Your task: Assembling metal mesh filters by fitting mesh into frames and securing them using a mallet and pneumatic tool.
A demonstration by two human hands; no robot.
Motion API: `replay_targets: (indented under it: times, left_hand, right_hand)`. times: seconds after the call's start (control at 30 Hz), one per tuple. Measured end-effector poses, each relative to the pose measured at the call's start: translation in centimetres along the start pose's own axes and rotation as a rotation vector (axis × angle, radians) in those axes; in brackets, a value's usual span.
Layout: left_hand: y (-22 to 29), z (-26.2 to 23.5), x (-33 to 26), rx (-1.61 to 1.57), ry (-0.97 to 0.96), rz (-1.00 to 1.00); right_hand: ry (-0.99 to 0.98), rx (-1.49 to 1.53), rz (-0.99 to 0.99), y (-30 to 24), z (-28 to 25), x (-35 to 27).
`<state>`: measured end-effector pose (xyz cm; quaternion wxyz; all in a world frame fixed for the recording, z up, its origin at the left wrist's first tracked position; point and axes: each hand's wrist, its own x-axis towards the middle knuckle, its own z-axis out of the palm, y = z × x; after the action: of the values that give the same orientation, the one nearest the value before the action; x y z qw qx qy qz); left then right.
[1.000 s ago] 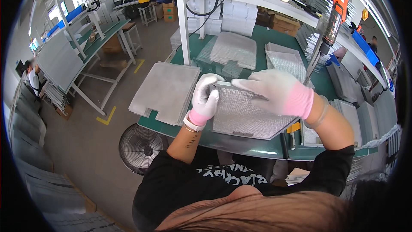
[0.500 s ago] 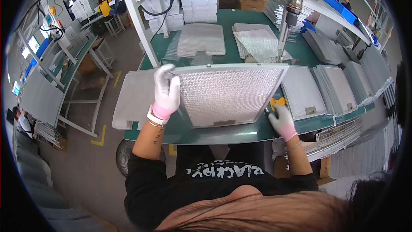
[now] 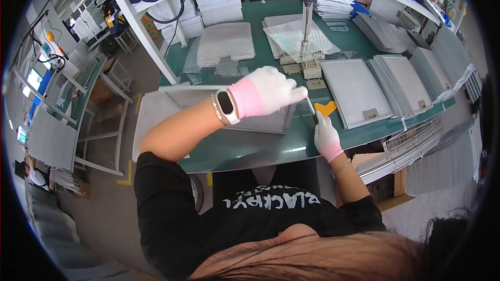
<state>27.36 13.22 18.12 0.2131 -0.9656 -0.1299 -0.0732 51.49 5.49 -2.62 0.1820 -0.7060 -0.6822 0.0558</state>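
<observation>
Bench: green worktop (image 3: 245,148) under a white shelf frame, stacked with mesh panels.
Left hand (image 3: 268,91): white glove with a pink cuff, fingers pressed together and laid flat on the grey mesh filter panel (image 3: 237,119), which lies on the bench under the palm.
Right hand (image 3: 326,134): gloved, closed around a thin metal tool (image 3: 311,108) just right of the panel's edge; the grip itself is hard to make out.
Beyond the right hand: orange piece (image 3: 326,108), then a framed filter (image 3: 355,91).
Above the left hand: hanging driver (image 3: 307,21), small fixtures beneath it.
</observation>
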Motion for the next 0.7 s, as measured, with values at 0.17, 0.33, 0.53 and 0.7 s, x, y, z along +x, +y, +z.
replay_targets:
  times: [0.17, 0.33, 0.53, 0.7]
  left_hand:
    - [-0.3, -0.1, -0.3, -0.103, 0.104, -0.027]
    - [2.1, 2.6, -0.9, -0.104, 0.338, -0.421]
    - [4.7, 4.2, 1.0, -0.029, 0.660, -0.649]
    - [5.5, 5.1, 1.1, 0.005, 0.676, -0.799]
  right_hand:
    - [0.248, 0.383, -0.080, 1.0, -1.1, -0.9]
    - [0.291, 0.578, -0.155, 0.5, -4.0, -1.8]
    - [0.161, 0.559, -0.346, 1.5, -12.3, -2.0]
    - [0.237, 0.495, -0.587, -1.2, -22.8, -2.4]
